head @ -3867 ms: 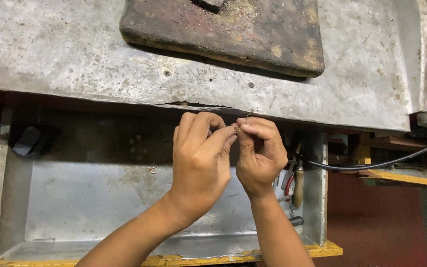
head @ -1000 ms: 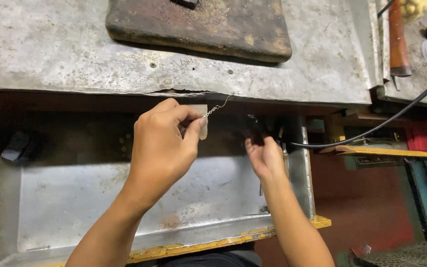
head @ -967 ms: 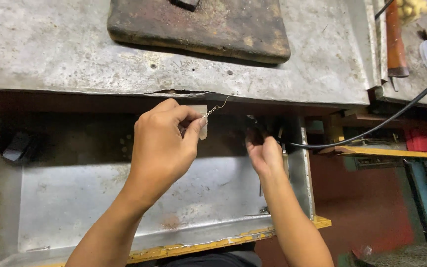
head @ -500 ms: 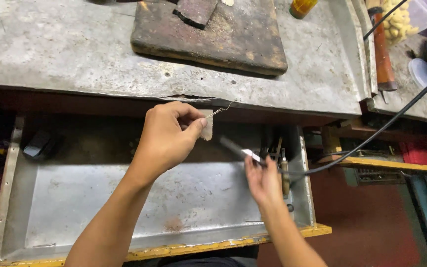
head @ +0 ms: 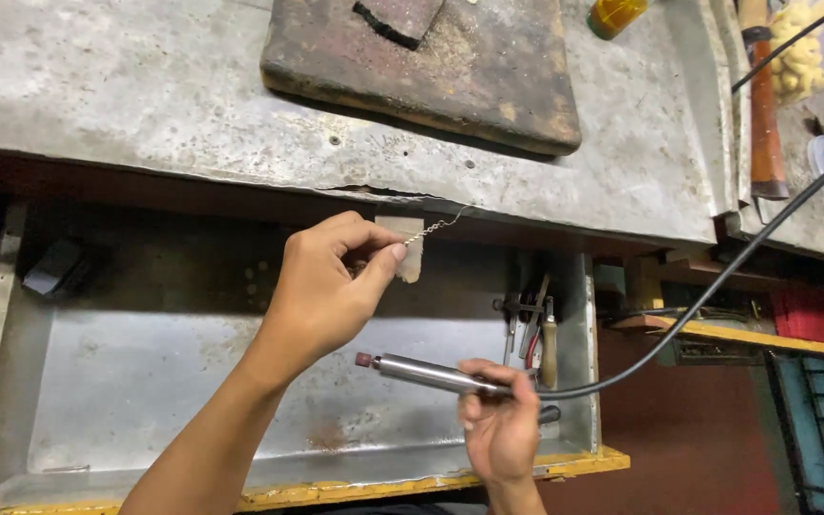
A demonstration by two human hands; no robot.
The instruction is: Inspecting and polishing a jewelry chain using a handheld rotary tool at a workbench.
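Over the open metal drawer (head: 145, 381) beneath the worn table (head: 145, 105), the left hand (head: 321, 291) pinches a thin chain (head: 431, 229), its grip clamped against a small wooden peg (head: 404, 250). The right hand (head: 498, 424) grips a cabled rotary handpiece (head: 431, 374), tip well below the chain; bringing them together likely demands steadiness. The chain's links are too fine to make out.

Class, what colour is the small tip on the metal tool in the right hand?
Dark reddish-brown, on the tip of the tool; head view.
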